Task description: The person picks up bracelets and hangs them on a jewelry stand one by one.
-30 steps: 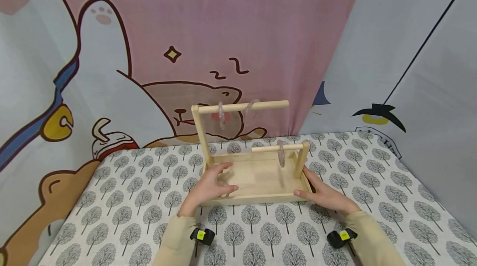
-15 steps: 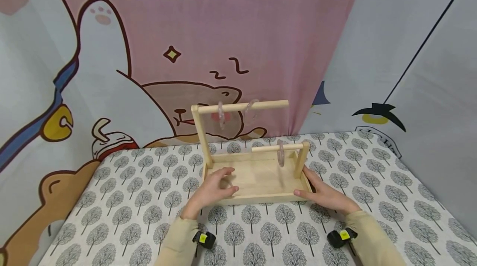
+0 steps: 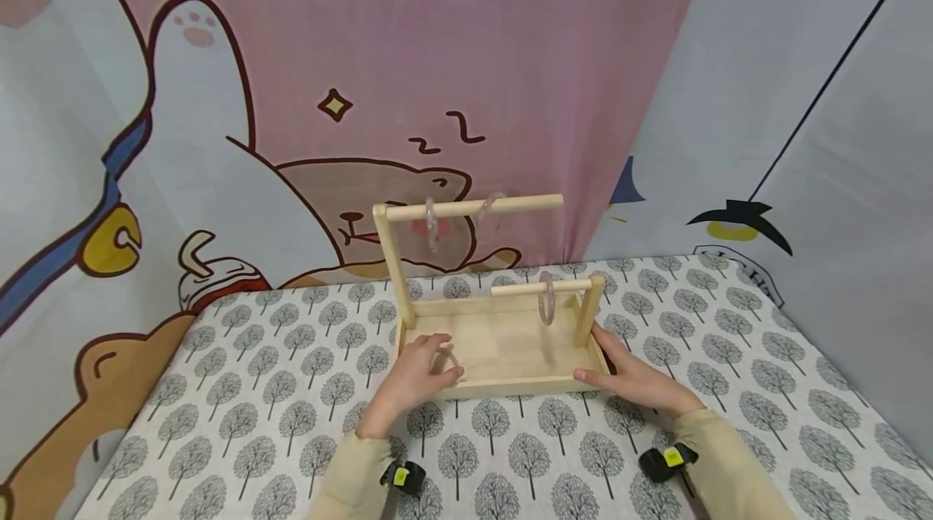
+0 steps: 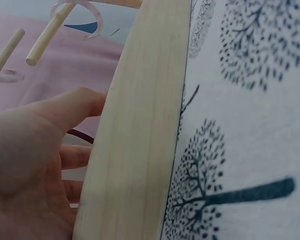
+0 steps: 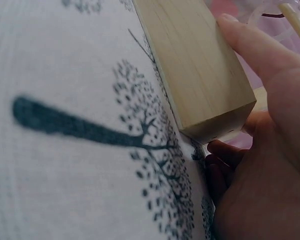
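A wooden rack with a shallow tray base [image 3: 503, 385] stands on the cloth. Two translucent pinkish rings hang on its tall upper bar [image 3: 528, 203], and another ring [image 3: 550, 311] hangs on the lower bar [image 3: 510, 291]. My left hand [image 3: 411, 374] reaches over the tray's front left, thumb and forefinger spread apart. Between them shows part of a clear ring [image 3: 453, 358], the rest hidden by the hand. In the left wrist view the thumb [image 4: 92, 104] meets the wall's top edge. My right hand [image 3: 637, 378] grips the tray's front right corner, thumb [image 5: 232, 25] over the front wall.
White cloth with a tree print [image 3: 459, 455] covers the table. A curtain with cartoon animals [image 3: 539, 58] hangs close behind the rack. Both bars have one free end, the upper pointing right and the lower pointing left.
My left hand has shifted slightly, its forefinger drawing a little down toward the thumb. More of the clear ring shows between them. The right hand, rack and hanging rings stay in place.
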The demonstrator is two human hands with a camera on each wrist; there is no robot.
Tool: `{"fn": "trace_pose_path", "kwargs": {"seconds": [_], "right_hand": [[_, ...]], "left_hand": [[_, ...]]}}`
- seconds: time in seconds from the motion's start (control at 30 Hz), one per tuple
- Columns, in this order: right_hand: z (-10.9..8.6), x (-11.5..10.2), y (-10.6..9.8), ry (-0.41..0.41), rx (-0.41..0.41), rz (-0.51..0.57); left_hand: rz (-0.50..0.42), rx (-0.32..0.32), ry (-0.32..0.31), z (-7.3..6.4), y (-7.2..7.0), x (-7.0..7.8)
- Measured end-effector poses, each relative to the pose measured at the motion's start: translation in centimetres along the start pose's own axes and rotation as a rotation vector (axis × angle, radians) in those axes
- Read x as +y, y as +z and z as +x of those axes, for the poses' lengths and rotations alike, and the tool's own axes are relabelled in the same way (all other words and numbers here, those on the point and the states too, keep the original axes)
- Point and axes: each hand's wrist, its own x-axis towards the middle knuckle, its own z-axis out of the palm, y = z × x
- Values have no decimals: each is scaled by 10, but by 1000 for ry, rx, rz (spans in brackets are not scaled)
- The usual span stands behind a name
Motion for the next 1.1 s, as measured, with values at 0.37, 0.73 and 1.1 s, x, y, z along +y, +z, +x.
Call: {"fn": "trace_pose_path", "kwargs": {"seconds": [0.37, 0.73, 1.1], "right_hand": [[0, 1, -1, -48, -1, -7], [2, 4, -1, -62, 4, -19], [0, 3, -1, -2, 2, -8]], "left_hand": [[20, 21, 85, 4, 4, 0], [31, -98, 70, 8, 3, -1], [58, -67, 72, 20, 9, -10]]}}
